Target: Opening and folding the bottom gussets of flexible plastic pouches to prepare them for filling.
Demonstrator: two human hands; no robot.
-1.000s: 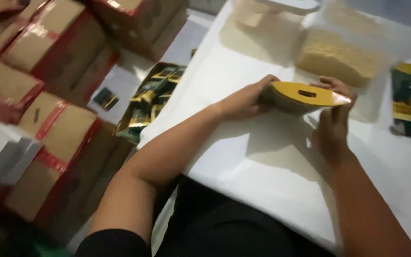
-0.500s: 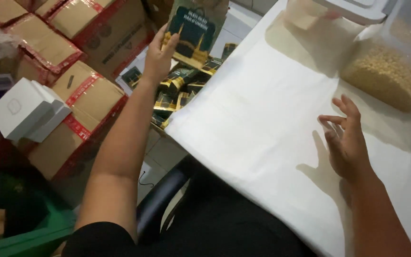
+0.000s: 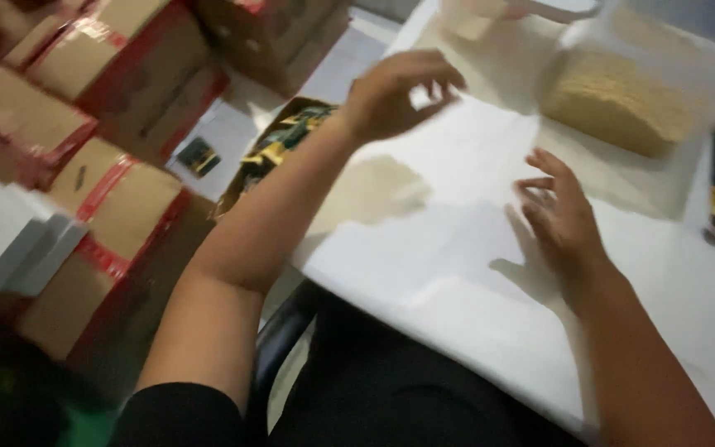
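Two bare hands in the head view, both empty. Left hand [image 3: 395, 95] is raised over the white table [image 3: 424, 273] near its left edge, fingers loosely curled and spread, gripping nothing. Right hand [image 3: 560, 219] hovers low over the tabletop, fingers open and slightly bent, shadow just beneath it. Box of dark green and gold pouches [image 3: 279, 149] sits on the floor just beside the table edge, below the left forearm. Clear tub of tan granules [image 3: 622, 99] stands on the table beyond the right hand. Taped cardboard cartons [image 3: 101, 190] are stacked at left. Frame is motion-blurred.
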